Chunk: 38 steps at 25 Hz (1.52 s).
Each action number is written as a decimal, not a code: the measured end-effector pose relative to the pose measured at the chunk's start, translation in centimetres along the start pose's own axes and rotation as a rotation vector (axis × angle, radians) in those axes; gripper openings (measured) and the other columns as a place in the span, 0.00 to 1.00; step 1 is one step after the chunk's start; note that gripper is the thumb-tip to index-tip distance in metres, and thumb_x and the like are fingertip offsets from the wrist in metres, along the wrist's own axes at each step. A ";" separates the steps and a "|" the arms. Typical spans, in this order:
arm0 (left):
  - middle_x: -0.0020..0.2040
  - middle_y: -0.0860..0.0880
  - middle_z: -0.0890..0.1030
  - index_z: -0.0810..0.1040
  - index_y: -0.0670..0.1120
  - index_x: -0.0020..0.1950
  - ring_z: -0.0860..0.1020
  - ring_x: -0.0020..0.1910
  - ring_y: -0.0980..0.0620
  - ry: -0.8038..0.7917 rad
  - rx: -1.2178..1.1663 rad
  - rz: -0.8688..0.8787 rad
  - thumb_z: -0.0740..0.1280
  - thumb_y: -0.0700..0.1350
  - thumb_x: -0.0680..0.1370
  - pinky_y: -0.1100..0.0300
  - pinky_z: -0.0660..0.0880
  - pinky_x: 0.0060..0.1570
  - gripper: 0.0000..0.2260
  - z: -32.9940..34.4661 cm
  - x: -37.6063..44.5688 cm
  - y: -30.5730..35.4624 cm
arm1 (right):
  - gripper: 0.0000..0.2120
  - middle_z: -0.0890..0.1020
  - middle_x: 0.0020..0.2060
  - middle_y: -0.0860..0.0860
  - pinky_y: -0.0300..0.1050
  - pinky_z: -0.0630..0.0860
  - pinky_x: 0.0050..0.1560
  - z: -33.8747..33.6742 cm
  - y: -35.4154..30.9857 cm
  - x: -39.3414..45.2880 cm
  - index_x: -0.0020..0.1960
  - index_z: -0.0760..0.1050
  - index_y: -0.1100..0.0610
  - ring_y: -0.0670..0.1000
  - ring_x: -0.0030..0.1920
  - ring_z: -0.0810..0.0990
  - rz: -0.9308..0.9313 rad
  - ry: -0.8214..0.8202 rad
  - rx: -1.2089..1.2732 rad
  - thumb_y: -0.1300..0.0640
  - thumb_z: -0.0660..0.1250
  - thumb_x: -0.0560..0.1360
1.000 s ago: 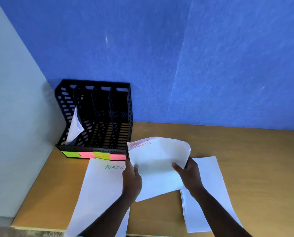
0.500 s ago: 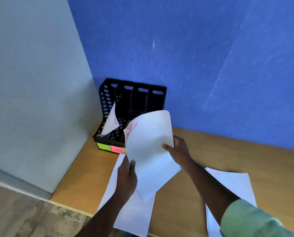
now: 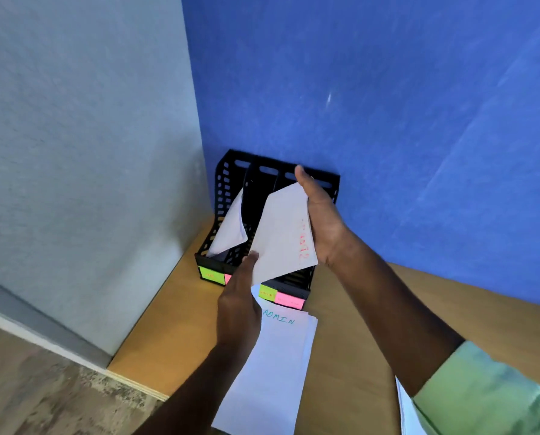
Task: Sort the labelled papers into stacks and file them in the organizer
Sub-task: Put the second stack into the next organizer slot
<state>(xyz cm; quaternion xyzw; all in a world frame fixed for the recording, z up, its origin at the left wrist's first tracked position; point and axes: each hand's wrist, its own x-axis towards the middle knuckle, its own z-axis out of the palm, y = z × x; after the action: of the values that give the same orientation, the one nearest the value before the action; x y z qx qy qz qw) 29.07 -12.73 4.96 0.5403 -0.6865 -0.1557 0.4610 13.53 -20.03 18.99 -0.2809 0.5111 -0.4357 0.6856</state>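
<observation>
I've lifted the red-labelled stack (image 3: 283,233) off the worktop, both hands' grip pinching it, now entering the organizer (image 3: 322,183).

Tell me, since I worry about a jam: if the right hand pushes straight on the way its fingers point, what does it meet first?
Probably the organizer's back wall: the right hand points up and away over the right-hand slots, holding the paper. Depth is unclear.
</observation>
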 end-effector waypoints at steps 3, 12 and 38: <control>0.69 0.48 0.76 0.68 0.44 0.74 0.75 0.67 0.50 -0.038 0.032 0.046 0.71 0.22 0.66 0.65 0.70 0.64 0.40 -0.1 0.9 -0.8 | 0.05 0.85 0.50 0.67 0.48 0.81 0.41 0.6 -1.5 1.0 0.49 0.80 0.63 0.59 0.38 0.84 -0.094 0.106 -0.282 0.61 0.68 0.77; 0.76 0.49 0.67 0.61 0.45 0.78 0.66 0.74 0.53 -0.153 0.014 0.005 0.65 0.25 0.73 0.57 0.71 0.68 0.35 2.6 5.0 -3.4 | 0.12 0.85 0.51 0.63 0.59 0.82 0.52 -0.3 -4.4 8.0 0.57 0.79 0.66 0.62 0.48 0.85 -0.028 0.200 -0.439 0.71 0.63 0.77; 0.77 0.51 0.59 0.69 0.56 0.67 0.62 0.70 0.41 -0.465 0.534 0.140 0.75 0.51 0.68 0.44 0.69 0.63 0.29 3.1 15.9 -13.1 | 0.16 0.83 0.51 0.58 0.53 0.81 0.51 1.3 4.4 17.8 0.56 0.79 0.60 0.59 0.52 0.83 -0.093 0.570 -0.509 0.65 0.59 0.71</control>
<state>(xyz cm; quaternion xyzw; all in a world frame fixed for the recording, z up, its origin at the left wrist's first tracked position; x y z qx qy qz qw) 34.57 -32.46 1.42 0.5433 -0.8249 -0.0576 0.1447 17.86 -33.81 7.66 -0.3326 0.7598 -0.3861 0.4037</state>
